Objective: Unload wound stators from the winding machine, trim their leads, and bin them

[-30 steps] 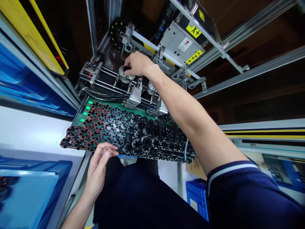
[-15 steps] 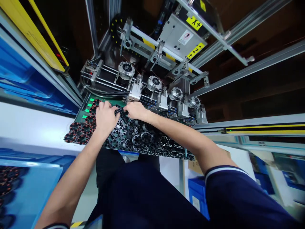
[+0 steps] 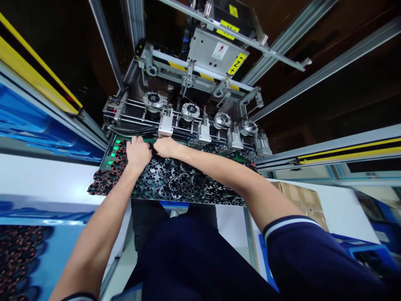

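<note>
Left hand (image 3: pixel 138 153) over black rings (image 3: pixel 174 184), right hand (image 3: pixel 165 147) beside them

Left side: blue plastic bins (image 3: pixel 28 121), stacked beyond a slanting yellow bar (image 3: pixel 40 75)
Right side: brown cardboard carton (image 3: pixel 302 198) by a white tabletop (image 3: pixel 340 205)
Above tabletop: yellow-striped rail (image 3: pixel 351 154), small green light (image 3: pixel 305 159)
Lower right: blue bin (image 3: pixel 371 255), contents unclear

Black toothed rings (image 3: pixel 175 184) lie crowded on a green surface (image 3: pixel 107 161)
</note>
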The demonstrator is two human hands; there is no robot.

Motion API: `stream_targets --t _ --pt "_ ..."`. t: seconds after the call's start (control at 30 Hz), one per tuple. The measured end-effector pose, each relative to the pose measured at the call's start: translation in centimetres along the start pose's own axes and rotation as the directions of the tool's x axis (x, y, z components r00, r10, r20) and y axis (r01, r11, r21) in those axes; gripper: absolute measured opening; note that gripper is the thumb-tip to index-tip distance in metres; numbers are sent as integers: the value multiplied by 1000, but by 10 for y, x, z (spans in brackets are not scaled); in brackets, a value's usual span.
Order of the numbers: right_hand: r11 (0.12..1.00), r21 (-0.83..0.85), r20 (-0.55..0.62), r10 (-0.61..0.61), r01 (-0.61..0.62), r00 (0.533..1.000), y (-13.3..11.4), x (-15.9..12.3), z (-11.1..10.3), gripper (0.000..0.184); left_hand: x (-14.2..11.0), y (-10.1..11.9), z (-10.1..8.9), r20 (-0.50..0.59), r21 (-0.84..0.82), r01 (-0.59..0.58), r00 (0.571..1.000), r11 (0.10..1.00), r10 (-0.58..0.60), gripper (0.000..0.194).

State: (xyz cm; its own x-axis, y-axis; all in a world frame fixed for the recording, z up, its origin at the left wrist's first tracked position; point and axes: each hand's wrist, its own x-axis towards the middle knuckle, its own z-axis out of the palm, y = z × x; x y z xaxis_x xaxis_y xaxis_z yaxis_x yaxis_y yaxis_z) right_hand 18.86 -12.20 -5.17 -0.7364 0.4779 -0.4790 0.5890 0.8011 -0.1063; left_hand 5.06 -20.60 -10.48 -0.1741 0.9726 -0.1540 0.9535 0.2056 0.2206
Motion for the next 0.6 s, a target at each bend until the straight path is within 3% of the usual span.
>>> stream_targets --t 0.13,0.2,0.23,0.27,0.3,0.33,0.37,0.43,0.53,0.6 --pt "991 128 -171 -7 29 985 25 -40 -10 31 -4 -22 -14 -241 -362 -55 970 931 -36 38" --pt "886 442 -298 -5 142 954 49 -77 -12 25 -9 -20 -29 -265 -653 -104 959 750 -99 40" --pt "724 650 -362 28 230 932 61 -99 -13 26 -13 -13 -37 -227 -778 -110 967 619 -113 45" --pt "503 806 -400 75 312 913 73 -123 -12 30 -16 -3 -45 -174 -867 -103 979 487 -103 51" --pt "299 879 -425 141 371 894 83 -148 -11 36 -19 10 -54 -133 -922 -95 988 376 -77 56" --pt "163 893 -448 224 420 866 92 -174 -11 41 -20 25 -61 -120 -949 -101 992 297 -47 61" --pt "108 882 -469 298 458 831 101 -198 -10 45 -20 42 -68 -139 -959 -128 990 252 -28 63" --pt "162 842 -529 434 515 729 115 -242 -11 50 -15 76 -79 -236 -944 -226 972 242 -12 70" --pt "385 775 -628 563 502 537 141 -288 -14 58 7 123 -89 -373 -871 -372 926 321 61 100" --pt "519 745 -666 606 419 434 166 -304 -12 65 26 150 -90 -402 -813 -434 901 387 166 95"
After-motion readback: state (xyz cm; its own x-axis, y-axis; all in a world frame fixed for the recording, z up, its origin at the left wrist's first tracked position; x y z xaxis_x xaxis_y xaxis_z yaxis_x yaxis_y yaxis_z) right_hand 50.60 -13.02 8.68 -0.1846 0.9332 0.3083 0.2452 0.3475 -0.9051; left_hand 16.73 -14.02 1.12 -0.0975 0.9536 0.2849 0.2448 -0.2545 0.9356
